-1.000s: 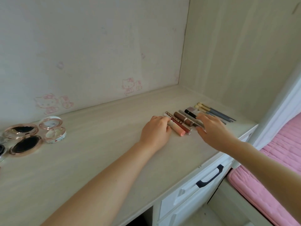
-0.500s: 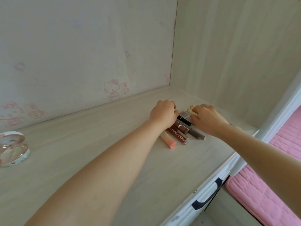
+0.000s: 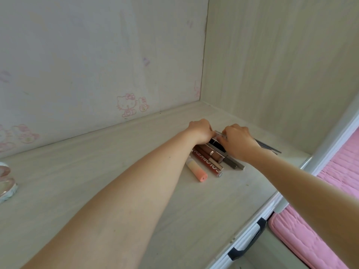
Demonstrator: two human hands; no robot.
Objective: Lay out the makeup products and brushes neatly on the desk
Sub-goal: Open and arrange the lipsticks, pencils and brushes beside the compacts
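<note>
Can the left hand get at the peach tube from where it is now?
Probably yes: the peach tube lies bare at the row's left end, just nearer than the left hand, with nothing over it.

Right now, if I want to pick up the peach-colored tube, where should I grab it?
Probably by its near, orange end. The peach tube lies flat on the desk at the left edge of the row, so its left side and near end are free. The red-brown tube lies close along its right side, and the left arm crosses its far end. Come from the front left and pinch across that end.
</note>
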